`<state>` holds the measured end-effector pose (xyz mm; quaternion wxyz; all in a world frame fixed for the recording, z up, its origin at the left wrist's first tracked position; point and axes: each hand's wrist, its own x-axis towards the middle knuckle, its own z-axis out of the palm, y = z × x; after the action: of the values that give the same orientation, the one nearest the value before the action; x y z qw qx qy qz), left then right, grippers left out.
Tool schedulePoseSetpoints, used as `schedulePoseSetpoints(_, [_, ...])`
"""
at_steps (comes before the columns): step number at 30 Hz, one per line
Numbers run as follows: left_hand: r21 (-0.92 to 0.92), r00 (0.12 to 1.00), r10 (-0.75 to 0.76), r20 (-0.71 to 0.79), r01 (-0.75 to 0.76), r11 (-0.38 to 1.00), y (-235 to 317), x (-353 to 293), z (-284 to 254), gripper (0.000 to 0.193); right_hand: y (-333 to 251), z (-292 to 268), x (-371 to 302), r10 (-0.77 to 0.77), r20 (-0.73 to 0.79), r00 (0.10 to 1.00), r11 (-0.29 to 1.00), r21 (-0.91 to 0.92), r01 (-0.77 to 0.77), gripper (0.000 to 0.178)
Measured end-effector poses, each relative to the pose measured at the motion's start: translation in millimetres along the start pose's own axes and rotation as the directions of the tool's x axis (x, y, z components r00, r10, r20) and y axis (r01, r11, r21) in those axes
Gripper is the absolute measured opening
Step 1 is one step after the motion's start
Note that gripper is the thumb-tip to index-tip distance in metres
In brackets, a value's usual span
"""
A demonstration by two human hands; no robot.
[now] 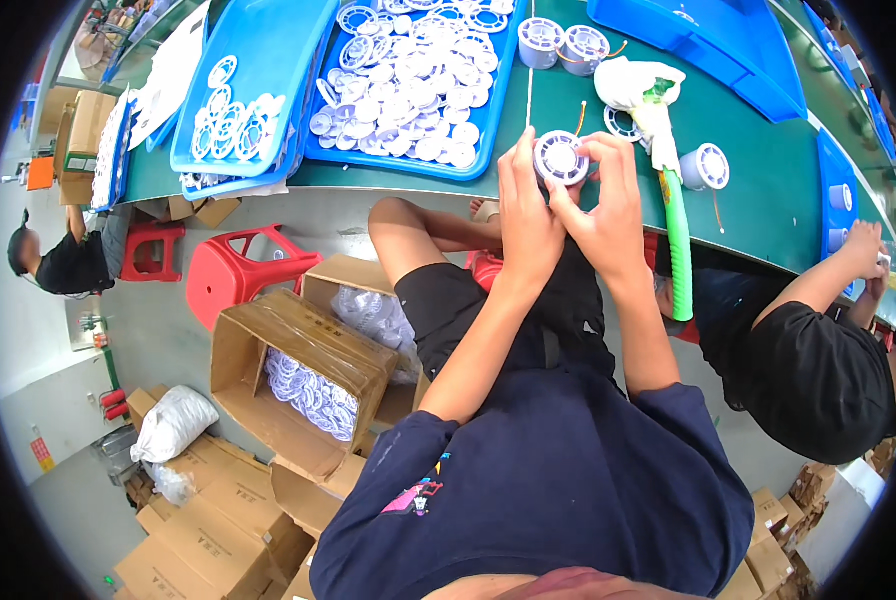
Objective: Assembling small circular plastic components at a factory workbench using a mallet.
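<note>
Both hands hold a white round housing (561, 158) with a slotted ring on its face, just over the table's near edge. My left hand (528, 210) grips its left side, and my right hand (610, 205) closes round its right side with thumb and fingers. An orange-brown wire (581, 118) sticks up behind it. To the right lies a hammer-like tool with a green handle (678, 240) reaching past the edge; its head (643, 88) is wrapped in white material. A loose white ring (623, 122) lies beside that tool. Another white housing (705, 167) with a wire rests to its right.
Two similar housings (541, 42) stand farther back on the green table (368, 180). A blue tray (493, 130) holds many white discs and rings; another blue tray (183, 150) overlaps it. Cardboard boxes (308, 330) and a red stool (218, 285) are at left. A co-worker (818, 350) sits at right.
</note>
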<state>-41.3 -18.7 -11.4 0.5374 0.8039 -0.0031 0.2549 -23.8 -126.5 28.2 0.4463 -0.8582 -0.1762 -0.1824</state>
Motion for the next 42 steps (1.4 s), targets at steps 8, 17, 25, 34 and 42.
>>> schedulePoseSetpoints(8, [-0.004,1.000,0.012,-0.012,-0.012,1.000,-0.5,-1.4,0.9,0.080,-7.7,4.8,-0.3,0.038,-0.027,0.999,0.999,-0.032,-0.039,0.060])
schedulePoseSetpoints(17, [0.008,0.999,0.048,-0.014,-0.047,0.999,-4.4,-1.6,2.8,0.078,-4.3,3.4,-1.3,0.068,-0.020,0.997,0.998,0.009,-0.068,0.060])
schedulePoseSetpoints(25, [0.075,0.993,0.090,-0.071,-0.085,0.994,-6.1,-7.5,10.3,0.072,-4.8,0.8,-1.4,0.041,0.003,0.999,0.999,-0.017,-0.041,0.060])
schedulePoseSetpoints(34, [-0.012,1.000,0.031,0.000,-0.031,0.999,7.7,3.3,3.9,0.067,63.3,-24.8,47.9,0.079,-0.278,0.957,0.745,-0.622,-0.242,0.066])
schedulePoseSetpoints(42, [-0.057,0.995,0.018,0.101,-0.012,0.998,4.8,22.3,-0.8,0.063,65.1,-30.6,60.3,0.204,-0.265,0.942,0.803,-0.505,-0.316,0.061])
